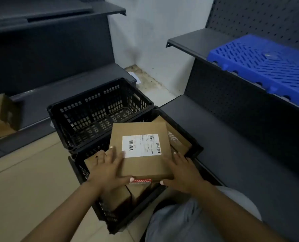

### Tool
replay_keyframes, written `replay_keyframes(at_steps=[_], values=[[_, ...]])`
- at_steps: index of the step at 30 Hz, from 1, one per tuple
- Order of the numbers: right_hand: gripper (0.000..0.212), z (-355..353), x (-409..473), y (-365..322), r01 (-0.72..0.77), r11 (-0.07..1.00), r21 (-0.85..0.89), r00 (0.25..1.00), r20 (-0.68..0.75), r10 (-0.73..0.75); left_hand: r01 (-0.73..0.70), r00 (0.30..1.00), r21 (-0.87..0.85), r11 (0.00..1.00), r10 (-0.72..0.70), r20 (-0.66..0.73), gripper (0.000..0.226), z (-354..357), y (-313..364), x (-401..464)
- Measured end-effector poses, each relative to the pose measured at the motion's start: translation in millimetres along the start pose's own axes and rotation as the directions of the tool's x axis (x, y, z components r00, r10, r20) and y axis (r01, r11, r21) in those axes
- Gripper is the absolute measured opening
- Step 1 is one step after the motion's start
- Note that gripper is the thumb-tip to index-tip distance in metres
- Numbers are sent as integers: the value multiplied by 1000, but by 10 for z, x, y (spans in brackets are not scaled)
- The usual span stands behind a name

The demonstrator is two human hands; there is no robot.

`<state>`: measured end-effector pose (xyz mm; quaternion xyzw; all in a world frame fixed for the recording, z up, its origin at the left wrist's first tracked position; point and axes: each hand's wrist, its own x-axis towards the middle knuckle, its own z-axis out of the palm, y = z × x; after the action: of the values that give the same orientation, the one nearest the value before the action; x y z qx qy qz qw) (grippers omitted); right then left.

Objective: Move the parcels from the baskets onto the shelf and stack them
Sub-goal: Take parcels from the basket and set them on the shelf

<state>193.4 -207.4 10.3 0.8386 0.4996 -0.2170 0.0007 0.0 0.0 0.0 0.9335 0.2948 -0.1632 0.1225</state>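
Right now your left hand [108,169] grips the near left corner of a flat brown parcel [142,151], fingers spread over its top and thumb hooked under the near edge. Your right hand [181,172] holds the near right corner the same way, fingers along the side, thumb tucked below. Between your two thumbs a strip of red tape [142,180] shows on the parcel's near edge. A white shipping label [141,145] with barcodes sits on its top face.

You hold the parcel just above the near basket [195,145], a black slotted crate on the floor. More brown parcels [178,137] lie inside it, some under the one in your hands and one poking out behind it. Touching the near basket on its far side is a second black basket [99,105]; its slotted floor shows bare.

To your right runs a dark low shelf [241,154] with a pegboard back. Above it, a higher shelf carries a blue slotted crate [260,62]. To your left stands another dark shelf unit [40,49], and a brown box [4,112] sits on its lowest level at the frame's edge. Your grey-clad knee [188,220] shows at the bottom.
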Motion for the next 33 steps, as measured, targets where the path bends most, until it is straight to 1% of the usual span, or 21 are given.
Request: replay_keyframes(at_steps=[2,4,6,9,11,13,16,18,21,24,26,30,33], values=[[89,49,46,-27,-29,1000,8,999,37,29,5,1000,-35,999,-4,25,128,39,-1,-10],[86,85,62,-62,-55,998,23,998,24,55,-6,999,-66,998,8,33,116,109,6,-3],[85,97,73,-94,-92,987,131,996,10,91,-29,1000,-112,993,30,8,105,166,51,-1],[92,71,63,-103,-176,907,384,983,19,182,-43,997,-144,989,33,-70,94,186,116,-16],[98,45,20,-115,-164,868,469,982,-5,188,-43,994,-176,984,24,-109,91,138,137,-50],[98,-19,-64,-122,-123,845,521,985,-37,167,-64,988,-190,980,35,-153,89,29,140,-108],[88,-246,-270,-151,-66,829,556,984,-99,145,-122,966,-186,975,73,-247,86,-260,207,-223],[83,-474,-448,-163,-55,838,543,966,-183,182,-180,932,-148,972,121,-341,85,-532,317,-303],[76,-907,-839,-131,-78,884,461,901,-347,261,-285,855,-97,954,207,-476,84,-1035,616,-464],[73,-1346,-1347,-35,-60,903,426,794,-528,301,-378,772,-59,924,280,-570,84,-1562,1028,-675],[73,-1604,-1714,37,-67,913,403,722,-612,323,-445,713,-30,895,334,-617,84,-1873,1328,-813],[72,-1968,-2405,251,-115,912,393,586,-715,382,-568,604,33,822,443,-662,83,-2328,1957,-992],[71,-2098,-2814,465,-164,898,408,517,-740,430,-631,552,63,773,504,-664,83,-2508,2432,-1050]])
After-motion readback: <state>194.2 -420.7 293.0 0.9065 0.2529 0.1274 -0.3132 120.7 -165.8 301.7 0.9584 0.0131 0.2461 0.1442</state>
